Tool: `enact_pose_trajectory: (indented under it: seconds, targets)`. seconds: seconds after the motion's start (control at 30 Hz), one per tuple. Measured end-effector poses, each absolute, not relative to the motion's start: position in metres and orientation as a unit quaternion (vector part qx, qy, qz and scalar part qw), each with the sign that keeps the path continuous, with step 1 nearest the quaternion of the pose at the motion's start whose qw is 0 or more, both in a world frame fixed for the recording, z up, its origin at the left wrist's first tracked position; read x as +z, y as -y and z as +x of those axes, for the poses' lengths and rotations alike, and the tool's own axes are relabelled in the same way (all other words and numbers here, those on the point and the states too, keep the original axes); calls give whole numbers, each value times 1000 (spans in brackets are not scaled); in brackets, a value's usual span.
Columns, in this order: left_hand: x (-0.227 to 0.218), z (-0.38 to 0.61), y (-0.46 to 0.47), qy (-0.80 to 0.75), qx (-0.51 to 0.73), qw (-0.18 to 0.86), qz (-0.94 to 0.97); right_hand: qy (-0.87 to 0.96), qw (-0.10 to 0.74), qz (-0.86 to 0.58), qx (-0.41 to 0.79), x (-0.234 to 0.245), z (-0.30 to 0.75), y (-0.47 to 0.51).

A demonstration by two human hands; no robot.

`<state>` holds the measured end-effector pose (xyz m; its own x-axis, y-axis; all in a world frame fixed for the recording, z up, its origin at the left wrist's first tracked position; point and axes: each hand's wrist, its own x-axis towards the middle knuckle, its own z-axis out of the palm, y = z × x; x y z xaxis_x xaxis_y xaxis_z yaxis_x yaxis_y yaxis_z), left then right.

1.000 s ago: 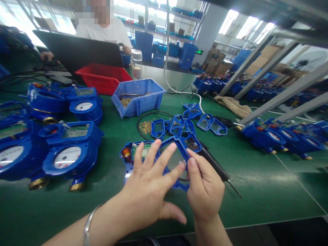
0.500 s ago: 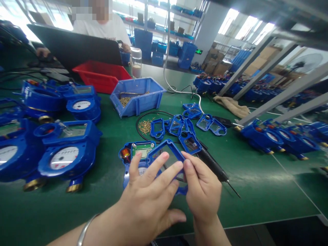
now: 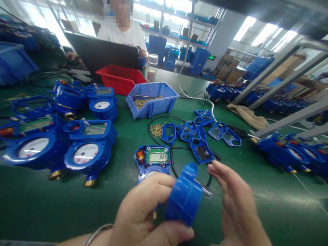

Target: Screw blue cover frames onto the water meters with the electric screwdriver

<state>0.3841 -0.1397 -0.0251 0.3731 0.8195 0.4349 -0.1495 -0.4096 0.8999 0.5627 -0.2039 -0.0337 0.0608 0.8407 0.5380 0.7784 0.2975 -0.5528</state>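
Note:
My left hand [image 3: 151, 212] grips a blue plastic meter cover [image 3: 183, 196], turned nearly edge-on. A shiny, clear-looking piece [image 3: 206, 192] sticks out on its right side. To the right of the cover, my right hand [image 3: 234, 198] is open, fingers stretched out, apart from the cover. Just beyond my left hand lies an uncovered blue water meter [image 3: 139, 169]. Its green circuit board and display [image 3: 157, 157] show, and the display seems to read 0.2. My left hand and the cover hide its lower part.
Several blue cover frames [image 3: 202, 152] lie beyond my hands, beside a pile of brass screws [image 3: 156, 130]. Behind are a blue screw bin [image 3: 153, 102] and a red bin [image 3: 119, 80]. Blue water meters [image 3: 88, 147] stand left, others [image 3: 284, 147] right. A person [image 3: 123, 37] sits opposite.
The cover has come off the meter's area toward me and turned edge-on in my left hand. My right hand has let go and moved right. The view has shifted left.

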Motion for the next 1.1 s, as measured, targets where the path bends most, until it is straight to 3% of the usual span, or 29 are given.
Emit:
enact_pose_trajectory:
  seconds: [0.1, 0.17, 0.23, 0.4, 0.5, 0.6, 0.67, 1.1]
  targets:
    - [-25, 377, 136, -276, 459, 680, 502, 736, 366, -567, 54, -40, 544, 191]
    - [-32, 373, 135, -265, 440, 736, 440, 735, 369, -567, 47, -43, 533, 183]
    - [-45, 367, 131, -285, 465, 706, 451, 732, 377, -565, 51, -43, 529, 175]
    - [-83, 354, 94, -506, 577, 406, 496, 758, 331, -554, 89, -36, 540, 140]
    - [-100, 358, 68, -534, 519, 528, 409, 788, 283, -531, 127, -31, 539, 114]
    - [-110, 364, 56, -453, 468, 709, 271, 805, 234, -520, 162, -28, 532, 95]
    - [-113, 366, 56, -421, 444, 761, 216, 813, 213, -512, 178, -28, 528, 87]
    - [-116, 364, 59, -375, 438, 797, 182, 825, 150, -504, 206, -24, 530, 79]
